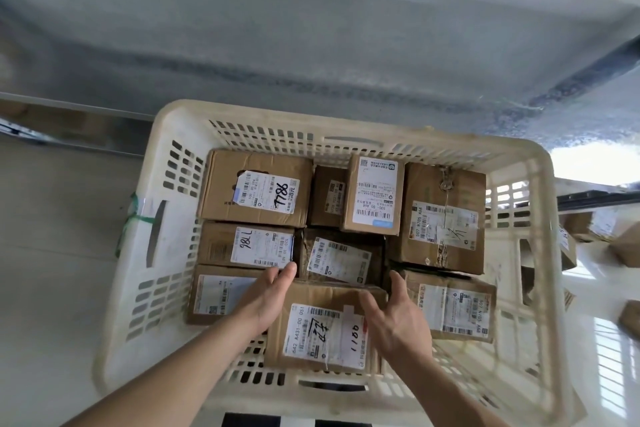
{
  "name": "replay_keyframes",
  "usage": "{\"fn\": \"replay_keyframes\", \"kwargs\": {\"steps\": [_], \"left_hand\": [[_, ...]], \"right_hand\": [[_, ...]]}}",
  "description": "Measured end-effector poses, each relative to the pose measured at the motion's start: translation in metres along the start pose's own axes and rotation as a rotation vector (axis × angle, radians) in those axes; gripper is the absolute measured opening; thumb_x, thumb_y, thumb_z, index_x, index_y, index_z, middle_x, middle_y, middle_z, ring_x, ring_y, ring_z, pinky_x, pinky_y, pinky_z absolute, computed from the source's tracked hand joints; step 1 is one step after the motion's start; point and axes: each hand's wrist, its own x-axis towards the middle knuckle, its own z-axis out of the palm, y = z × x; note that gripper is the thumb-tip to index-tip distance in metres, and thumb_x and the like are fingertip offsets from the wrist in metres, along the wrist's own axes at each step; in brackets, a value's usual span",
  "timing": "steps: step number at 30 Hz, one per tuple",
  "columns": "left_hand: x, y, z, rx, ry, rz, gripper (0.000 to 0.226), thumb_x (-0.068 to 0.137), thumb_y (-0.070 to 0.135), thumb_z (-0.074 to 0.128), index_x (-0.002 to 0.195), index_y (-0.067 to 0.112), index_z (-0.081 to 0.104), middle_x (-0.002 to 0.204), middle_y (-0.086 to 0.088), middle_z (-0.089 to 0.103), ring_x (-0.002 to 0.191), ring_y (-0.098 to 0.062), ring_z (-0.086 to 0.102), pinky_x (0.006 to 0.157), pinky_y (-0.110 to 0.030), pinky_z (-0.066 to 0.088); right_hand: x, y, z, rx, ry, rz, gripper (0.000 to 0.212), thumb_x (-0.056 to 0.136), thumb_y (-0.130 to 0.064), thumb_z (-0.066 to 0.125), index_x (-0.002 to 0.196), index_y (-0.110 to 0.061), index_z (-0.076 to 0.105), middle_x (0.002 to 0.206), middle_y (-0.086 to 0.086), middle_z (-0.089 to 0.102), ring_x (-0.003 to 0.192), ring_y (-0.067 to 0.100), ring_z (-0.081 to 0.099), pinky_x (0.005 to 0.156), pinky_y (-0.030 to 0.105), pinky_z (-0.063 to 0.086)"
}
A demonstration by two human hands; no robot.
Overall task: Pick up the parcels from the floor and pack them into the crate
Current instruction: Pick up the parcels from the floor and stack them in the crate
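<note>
A cream plastic crate (166, 239) fills the middle of the head view, packed with several brown cardboard parcels bearing white labels. The nearest parcel (322, 329), labelled "1180", lies at the crate's front centre. My left hand (270, 295) lies with straight fingers along that parcel's left edge, fingertips by the parcel marked "7786" in mirror writing (246, 246). My right hand (398, 315) rests on the parcel's right side, thumb and fingers spread and relaxed. Neither hand curls round anything.
More cardboard parcels (623, 246) lie on the pale floor to the right of the crate. A grey shelf or table edge (311, 45) runs above the crate. A green band (135, 218) wraps the crate's left rim.
</note>
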Motion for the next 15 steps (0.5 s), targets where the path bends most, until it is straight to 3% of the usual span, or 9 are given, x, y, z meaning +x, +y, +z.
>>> {"fn": "replay_keyframes", "kwargs": {"steps": [2,4,5,7,10,12,13,15], "left_hand": [[0.007,0.006,-0.005,0.029,0.071,0.030,0.108,0.072,0.093,0.007,0.153,0.023,0.027,0.158,-0.003,0.033,0.141,-0.025,0.036,0.114,-0.045,0.032],[0.013,0.016,-0.012,0.066,0.153,0.078,0.108,0.075,0.092,0.011,0.144,0.015,0.040,0.143,-0.009,0.050,0.125,-0.025,0.052,0.104,-0.041,0.044],[0.015,0.024,-0.014,0.070,0.198,0.109,0.096,0.083,0.085,0.017,0.139,0.013,0.045,0.131,-0.009,0.058,0.112,-0.020,0.058,0.091,-0.034,0.048],[0.021,0.044,-0.016,0.042,0.253,0.166,0.067,0.096,0.066,0.027,0.134,0.016,0.052,0.117,-0.001,0.062,0.096,-0.010,0.057,0.072,-0.024,0.042],[0.040,0.077,-0.014,-0.097,0.213,0.237,0.057,0.100,0.056,0.033,0.137,0.018,0.050,0.127,-0.002,0.056,0.109,-0.013,0.050,0.092,-0.030,0.041],[0.054,0.097,-0.006,-0.302,0.135,0.151,0.062,0.098,0.061,0.035,0.143,0.019,0.045,0.141,-0.006,0.049,0.122,-0.025,0.050,0.106,-0.045,0.041],[0.058,0.105,0.000,-0.419,0.085,0.072,0.066,0.095,0.065,0.037,0.144,0.021,0.043,0.146,-0.007,0.045,0.126,-0.031,0.049,0.106,-0.050,0.042],[0.064,0.117,0.011,-0.603,0.001,-0.042,0.067,0.092,0.070,0.038,0.141,0.025,0.045,0.142,-0.006,0.047,0.121,-0.037,0.052,0.095,-0.046,0.048]], "right_hand": [[0.006,-0.004,-0.003,-0.006,0.061,-0.020,0.067,0.098,-0.059,0.041,0.152,-0.021,0.024,0.114,0.008,0.066,0.087,0.017,0.062,0.080,0.039,0.057],[0.013,-0.010,-0.010,0.008,0.141,-0.058,0.054,0.098,-0.056,0.044,0.140,-0.023,0.035,0.108,0.004,0.058,0.087,0.016,0.058,0.078,0.041,0.057],[0.018,-0.014,-0.014,0.015,0.173,-0.071,0.053,0.098,-0.055,0.045,0.140,-0.023,0.037,0.109,0.003,0.054,0.089,0.017,0.057,0.079,0.041,0.057],[0.032,-0.020,-0.022,0.082,0.222,-0.084,0.057,0.098,-0.052,0.049,0.145,-0.021,0.039,0.120,0.006,0.053,0.098,0.021,0.058,0.087,0.043,0.055],[0.059,-0.031,-0.032,0.196,0.270,-0.091,0.060,0.097,-0.049,0.053,0.148,-0.017,0.041,0.137,0.011,0.054,0.115,0.026,0.057,0.099,0.045,0.050],[0.075,-0.038,-0.037,0.248,0.291,-0.090,0.065,0.097,-0.049,0.055,0.150,-0.015,0.041,0.142,0.012,0.053,0.123,0.030,0.055,0.103,0.044,0.047],[0.081,-0.042,-0.039,0.274,0.292,-0.091,0.069,0.095,-0.052,0.054,0.151,-0.014,0.040,0.144,0.013,0.053,0.125,0.031,0.055,0.104,0.044,0.047],[0.086,-0.048,-0.040,0.321,0.295,-0.098,0.078,0.087,-0.060,0.049,0.150,-0.014,0.042,0.142,0.012,0.057,0.124,0.030,0.057,0.103,0.046,0.049]]}}
